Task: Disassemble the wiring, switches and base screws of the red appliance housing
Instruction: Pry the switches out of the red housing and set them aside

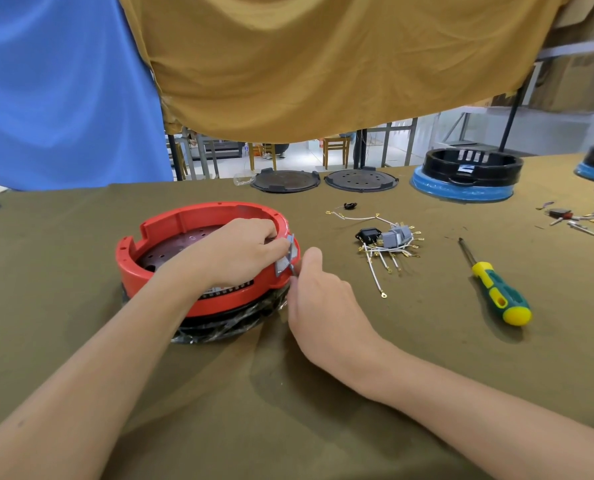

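Note:
The red appliance housing point(171, 226) lies upside down on the olive cloth, its lower rim wrapped in black plastic film. My left hand point(240, 251) reaches over its right wall and pinches a grey switch panel point(286, 258) on the rim. My right hand point(318, 292) presses against the housing's right side, fingers closed on a thin grey piece by that panel; what it grips is partly hidden. A bundle of white wires with gold terminals, grey switches and a black rocker switch point(390, 242) lies loose to the right.
A green and yellow screwdriver point(496, 285) lies right of the wires. Two dark round plates point(285, 180) and a black housing on a blue base point(468, 174) stand at the far edge. Small parts point(569, 218) are scattered at far right. Cloth drapes hang above.

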### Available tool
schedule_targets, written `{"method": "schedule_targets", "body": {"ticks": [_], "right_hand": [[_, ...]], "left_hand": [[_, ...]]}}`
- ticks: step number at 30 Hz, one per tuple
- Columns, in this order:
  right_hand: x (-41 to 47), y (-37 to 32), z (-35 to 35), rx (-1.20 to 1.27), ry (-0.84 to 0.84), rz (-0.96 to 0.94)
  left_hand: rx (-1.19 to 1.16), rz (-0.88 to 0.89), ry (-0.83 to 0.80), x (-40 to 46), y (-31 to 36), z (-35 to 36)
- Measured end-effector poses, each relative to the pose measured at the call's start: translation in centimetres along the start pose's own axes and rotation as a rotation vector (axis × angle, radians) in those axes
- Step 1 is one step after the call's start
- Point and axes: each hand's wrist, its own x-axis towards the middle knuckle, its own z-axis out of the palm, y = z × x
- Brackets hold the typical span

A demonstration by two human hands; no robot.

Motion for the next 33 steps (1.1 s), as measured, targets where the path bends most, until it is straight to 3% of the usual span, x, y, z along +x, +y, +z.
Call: {"method": "schedule_targets", "body": {"ticks": [7,18,25,33], "right_hand": [[-0.1,-0.3,-0.3,0.006,0.003,0.007],[0.0,-0.4,-1.8,0.467,-0.056,0.168],[0.1,-0.2,-1.3,0.434,-0.036,0.147],[0.3,0.3,-1.1,0.554,-0.036,0.228]], "left_hand": [[0.012,-0.004,-0.011,0.0,0.0,-0.1],[-0.016,-0.029,-0.007,-0.2,0.3,-0.3],[-0.019,-0.025,-0.012,-0.2,0.3,-0.2],[-0.03,-0.042,-0.012,-0.2,0.4,-0.3]]}}
